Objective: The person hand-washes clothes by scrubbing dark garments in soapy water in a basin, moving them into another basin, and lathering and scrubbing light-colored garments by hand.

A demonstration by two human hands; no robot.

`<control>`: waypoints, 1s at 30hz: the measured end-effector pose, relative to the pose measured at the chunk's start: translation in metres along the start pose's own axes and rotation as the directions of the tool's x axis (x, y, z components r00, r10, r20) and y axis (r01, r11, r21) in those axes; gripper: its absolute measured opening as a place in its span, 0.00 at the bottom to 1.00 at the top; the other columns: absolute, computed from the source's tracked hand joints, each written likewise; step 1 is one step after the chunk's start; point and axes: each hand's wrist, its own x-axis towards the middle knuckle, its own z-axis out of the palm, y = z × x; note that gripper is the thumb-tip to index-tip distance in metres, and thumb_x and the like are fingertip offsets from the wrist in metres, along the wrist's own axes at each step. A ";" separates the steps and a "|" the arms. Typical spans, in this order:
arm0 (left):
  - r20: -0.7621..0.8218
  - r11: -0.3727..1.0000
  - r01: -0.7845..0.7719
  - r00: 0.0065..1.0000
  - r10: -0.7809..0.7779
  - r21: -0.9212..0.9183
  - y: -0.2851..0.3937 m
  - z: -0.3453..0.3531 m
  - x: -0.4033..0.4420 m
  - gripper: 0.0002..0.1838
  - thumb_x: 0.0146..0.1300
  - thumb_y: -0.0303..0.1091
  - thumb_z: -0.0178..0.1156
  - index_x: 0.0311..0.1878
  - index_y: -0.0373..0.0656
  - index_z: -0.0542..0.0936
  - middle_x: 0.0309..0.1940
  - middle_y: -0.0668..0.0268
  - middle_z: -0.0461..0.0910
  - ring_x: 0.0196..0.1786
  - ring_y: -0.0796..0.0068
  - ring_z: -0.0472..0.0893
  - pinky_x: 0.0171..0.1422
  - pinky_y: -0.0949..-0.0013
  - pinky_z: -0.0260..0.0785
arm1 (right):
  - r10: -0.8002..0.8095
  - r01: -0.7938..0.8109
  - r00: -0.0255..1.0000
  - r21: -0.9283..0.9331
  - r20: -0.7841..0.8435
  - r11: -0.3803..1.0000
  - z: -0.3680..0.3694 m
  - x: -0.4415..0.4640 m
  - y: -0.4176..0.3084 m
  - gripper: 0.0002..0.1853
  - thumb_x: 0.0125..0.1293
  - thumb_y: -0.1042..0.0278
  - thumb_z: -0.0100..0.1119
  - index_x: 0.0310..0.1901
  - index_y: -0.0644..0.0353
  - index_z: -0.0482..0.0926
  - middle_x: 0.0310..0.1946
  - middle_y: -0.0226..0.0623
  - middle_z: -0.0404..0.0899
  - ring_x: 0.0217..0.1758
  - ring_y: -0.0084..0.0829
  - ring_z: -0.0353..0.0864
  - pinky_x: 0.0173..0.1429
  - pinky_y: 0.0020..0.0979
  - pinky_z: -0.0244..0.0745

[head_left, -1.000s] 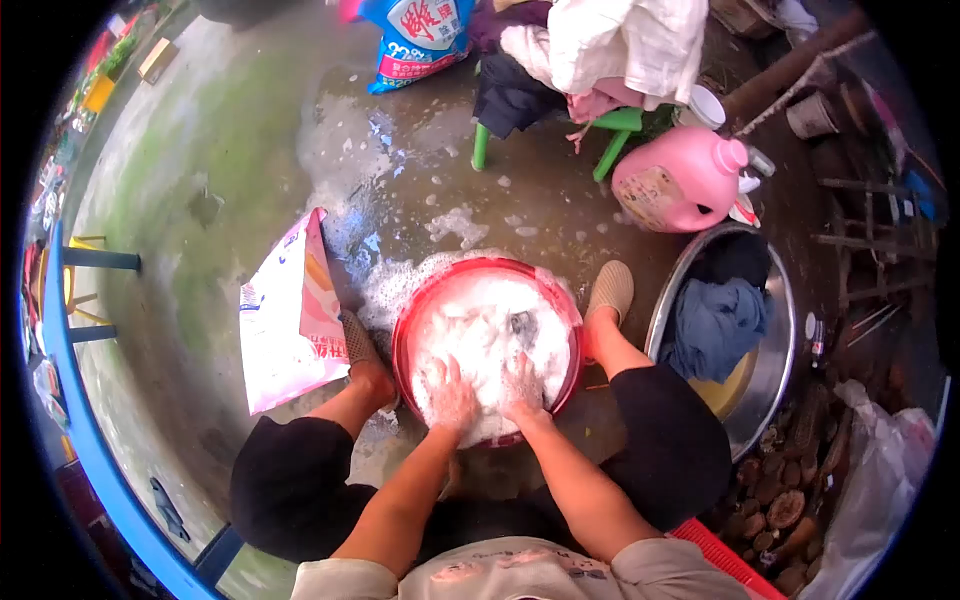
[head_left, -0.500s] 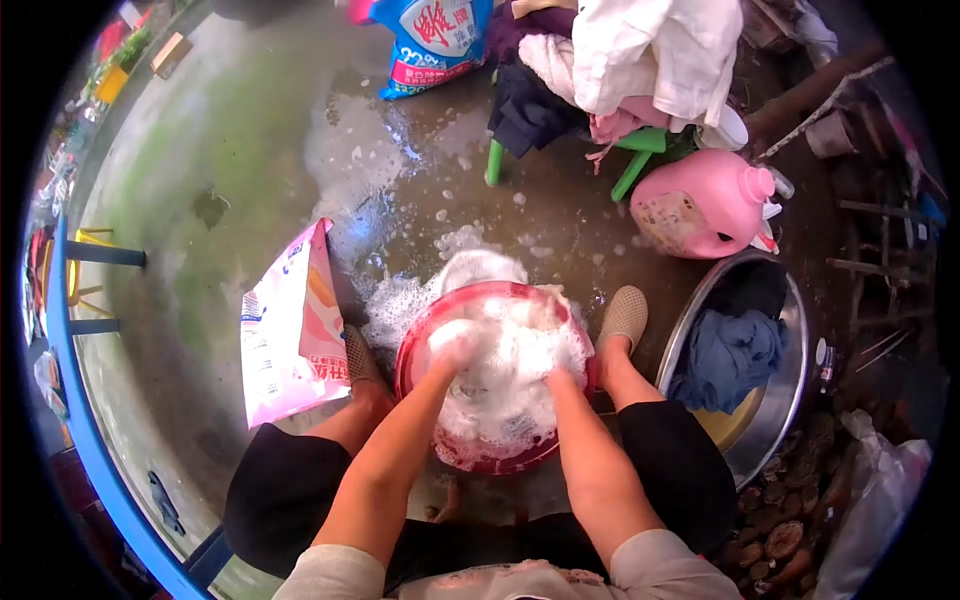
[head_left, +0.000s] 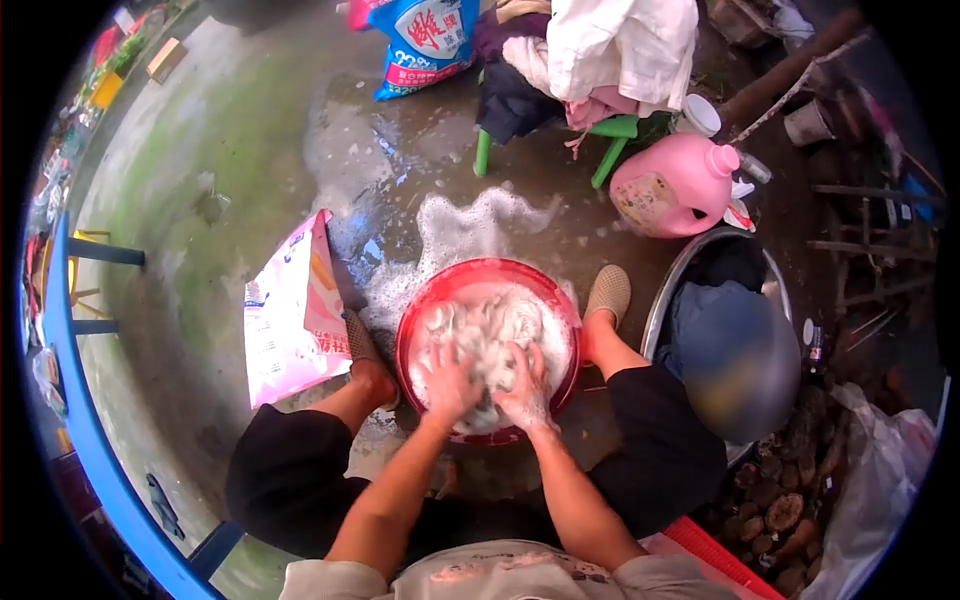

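A red basin [head_left: 412, 372] stands on the wet floor between the person's feet, holding white suds and soaked cloth [head_left: 500, 322]. My left hand [head_left: 450, 385] lies on the cloth in the basin's lower left part, its fingers spread. To its right, my right hand [head_left: 524, 388] rests on the same cloth with its fingers apart, foam on the hand and wrist. Both palms face down and press on the cloth; neither visibly grips it. The cloth under the palms is hidden.
Left of the basin stands a pink-white bag [head_left: 295, 320]. A metal tub [head_left: 660, 310] with dark clothes is at the right, partly covered by a blurred round spot. Beyond are a pink jug [head_left: 675, 185], a blue bag [head_left: 428, 45] and a green stool [head_left: 612, 127] under clothes.
Both hands have drawn closer together and their fingers now show above the foam. More greyish cloth is visible in the basin. Suds have spread on the floor beyond the far rim.
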 end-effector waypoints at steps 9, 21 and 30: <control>0.484 0.909 -0.309 0.863 0.145 0.279 -0.030 0.066 0.057 0.27 0.55 0.43 0.59 0.60 0.47 0.74 0.64 0.49 0.67 0.66 0.46 0.65 0.66 0.47 0.62 | 0.179 0.024 0.868 -0.400 0.463 0.916 0.082 0.068 0.092 0.50 0.49 0.67 0.65 0.73 0.51 0.49 0.65 0.67 0.57 0.66 0.61 0.61 0.71 0.45 0.59; 0.326 0.828 -0.432 0.773 0.545 -0.359 -0.081 0.104 0.200 0.17 0.68 0.38 0.48 0.55 0.43 0.76 0.44 0.59 0.80 0.48 0.65 0.79 0.54 0.64 0.71 | 0.329 -0.340 0.847 -0.051 0.417 0.939 0.077 0.140 0.163 0.43 0.52 0.63 0.65 0.70 0.58 0.57 0.60 0.56 0.67 0.63 0.48 0.68 0.67 0.39 0.63; -0.015 0.946 -0.150 0.987 0.161 0.289 -0.113 -0.277 0.098 0.24 0.60 0.52 0.58 0.59 0.57 0.76 0.59 0.61 0.74 0.63 0.58 0.72 0.68 0.56 0.63 | 0.051 -0.082 0.988 0.212 0.147 0.974 0.030 0.066 0.101 0.39 0.54 0.60 0.66 0.66 0.64 0.63 0.57 0.49 0.72 0.61 0.40 0.71 0.65 0.35 0.65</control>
